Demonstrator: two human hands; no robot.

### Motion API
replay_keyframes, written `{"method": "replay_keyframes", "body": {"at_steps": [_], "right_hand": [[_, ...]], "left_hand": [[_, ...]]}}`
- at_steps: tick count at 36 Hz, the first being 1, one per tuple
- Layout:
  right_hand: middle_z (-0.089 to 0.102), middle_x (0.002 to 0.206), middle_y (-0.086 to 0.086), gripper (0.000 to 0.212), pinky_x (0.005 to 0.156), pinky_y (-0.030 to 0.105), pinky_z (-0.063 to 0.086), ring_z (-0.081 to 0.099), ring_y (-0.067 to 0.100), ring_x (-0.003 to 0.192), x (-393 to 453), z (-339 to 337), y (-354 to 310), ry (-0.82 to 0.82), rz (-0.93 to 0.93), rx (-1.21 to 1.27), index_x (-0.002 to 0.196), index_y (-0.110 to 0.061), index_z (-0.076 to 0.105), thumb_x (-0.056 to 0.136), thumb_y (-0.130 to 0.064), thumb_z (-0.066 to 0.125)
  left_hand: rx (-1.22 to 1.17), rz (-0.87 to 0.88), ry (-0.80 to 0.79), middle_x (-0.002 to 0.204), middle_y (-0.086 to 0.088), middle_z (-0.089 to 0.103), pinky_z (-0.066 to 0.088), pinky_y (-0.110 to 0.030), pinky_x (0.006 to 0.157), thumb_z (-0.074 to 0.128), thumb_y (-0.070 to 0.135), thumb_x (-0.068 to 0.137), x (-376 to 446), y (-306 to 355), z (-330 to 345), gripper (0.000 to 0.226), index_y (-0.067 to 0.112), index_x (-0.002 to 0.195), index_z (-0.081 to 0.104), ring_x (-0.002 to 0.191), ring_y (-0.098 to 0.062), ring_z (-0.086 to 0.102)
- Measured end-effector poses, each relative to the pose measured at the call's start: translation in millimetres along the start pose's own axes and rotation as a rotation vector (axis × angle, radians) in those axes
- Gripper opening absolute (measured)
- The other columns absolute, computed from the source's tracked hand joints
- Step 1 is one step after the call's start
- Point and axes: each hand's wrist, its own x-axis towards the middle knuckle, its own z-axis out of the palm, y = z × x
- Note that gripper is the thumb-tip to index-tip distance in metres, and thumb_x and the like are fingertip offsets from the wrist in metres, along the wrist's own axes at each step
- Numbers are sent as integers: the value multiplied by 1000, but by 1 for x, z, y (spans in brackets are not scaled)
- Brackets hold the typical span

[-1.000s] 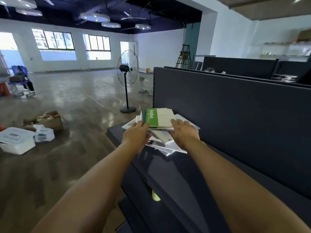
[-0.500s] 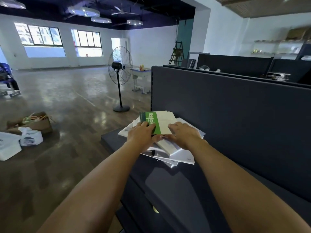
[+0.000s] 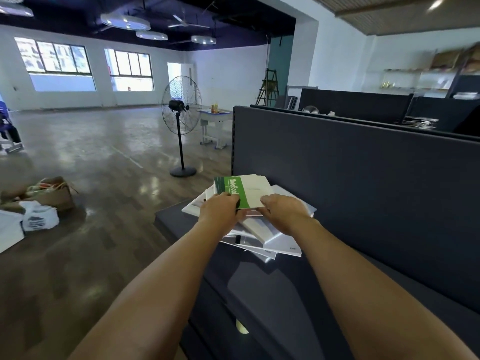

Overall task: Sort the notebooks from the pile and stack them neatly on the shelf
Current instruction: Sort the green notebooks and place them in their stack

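A small stack of green-and-cream notebooks point(image 3: 249, 189) lies on top of a loose pile of white and grey notebooks point(image 3: 272, 236) at the left end of the dark shelf point(image 3: 272, 289). My left hand point(image 3: 220, 213) grips the near left edge of the green stack, fingers curled under it. My right hand point(image 3: 284, 211) holds the near right edge, thumb on the cream cover. The lower notebooks are partly hidden by both hands.
The shelf's tall dark back panel point(image 3: 350, 178) rises right behind the pile. A standing fan point(image 3: 181, 118) and a small desk point(image 3: 215, 120) stand beyond. A cardboard box point(image 3: 49, 193) and white bags point(image 3: 39, 219) lie on the floor at left.
Both hands have closed in on the green notebook stack and squared it slightly; my head has moved a bit, so the pile sits lower in view.
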Motion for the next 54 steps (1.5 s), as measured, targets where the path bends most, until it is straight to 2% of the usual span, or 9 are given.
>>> {"method": "replay_keyframes", "body": {"at_steps": [9, 16, 23, 27, 31, 44, 49, 52, 54], "right_hand": [[51, 125, 10, 36, 88, 38, 44, 51, 29, 110, -10, 7, -6, 61, 82, 130, 124, -13, 47, 99, -37, 39], [52, 120, 9, 46, 84, 37, 42, 50, 28, 107, -27, 5, -6, 133, 96, 92, 122, -13, 50, 95, -49, 41], [62, 112, 3, 27, 108, 43, 21, 44, 27, 119, -42, -1, -16, 283, 85, -235, 113, -17, 60, 96, -31, 44], [60, 106, 3, 26, 79, 30, 35, 54, 23, 103, -54, -10, -14, 257, 16, -285, 108, -14, 59, 89, -2, 46], [60, 106, 6, 31, 70, 29, 35, 57, 23, 99, -69, -9, -10, 251, -26, -248, 108, -10, 56, 84, 8, 46], [41, 142, 16, 64, 103, 35, 36, 45, 29, 126, -108, 0, -3, 301, -45, -145, 151, -13, 17, 94, 0, 43], [40, 143, 21, 64, 104, 38, 37, 45, 31, 126, -132, -4, -5, 301, 6, -139, 149, -10, 24, 91, 0, 49], [61, 119, 24, 62, 88, 33, 50, 64, 30, 104, -152, -10, -11, 394, 46, -181, 130, -5, 56, 72, -6, 76], [50, 134, 24, 61, 103, 35, 40, 54, 30, 120, -166, -8, -12, 375, 67, -189, 141, -5, 42, 85, -8, 65]], "left_hand": [[285, 66, -47, 107, -9, 63, 38, -35, 66, 42, 7, 95, -2, 9, -4, 24, 14, 114, 54, 97, -30, 62], [384, 151, -16, 105, -7, 63, 37, -33, 63, 49, 3, 91, -14, 12, -9, 29, 13, 119, 50, 96, -29, 63], [396, 187, 121, 101, 1, 64, 25, -25, 52, 51, 11, 89, -35, 21, -13, 23, 19, 109, 54, 88, -24, 67], [325, 187, 175, 111, -3, 66, 40, -30, 81, 42, 18, 92, -49, 28, -16, 25, 17, 111, 59, 100, -26, 64], [319, 172, 188, 130, -6, 59, 25, -35, 109, 44, 18, 95, -56, 33, -16, 30, 15, 123, 55, 126, -24, 48], [186, 149, 117, 150, -2, 41, 45, -38, 97, 47, 15, 98, -86, 58, -28, 53, 19, 148, 31, 139, -22, 37], [169, 203, 86, 156, -2, 29, 42, -40, 104, 43, 12, 99, -97, 67, -32, 56, 20, 150, 23, 143, -22, 29], [143, 262, 90, 157, -3, 26, 41, -39, 105, 41, 9, 99, -106, 71, -32, 56, 18, 151, 22, 144, -21, 25], [127, 312, 86, 158, -3, 24, 40, -38, 106, 37, 8, 99, -114, 75, -32, 56, 17, 151, 20, 146, -19, 21]]}}
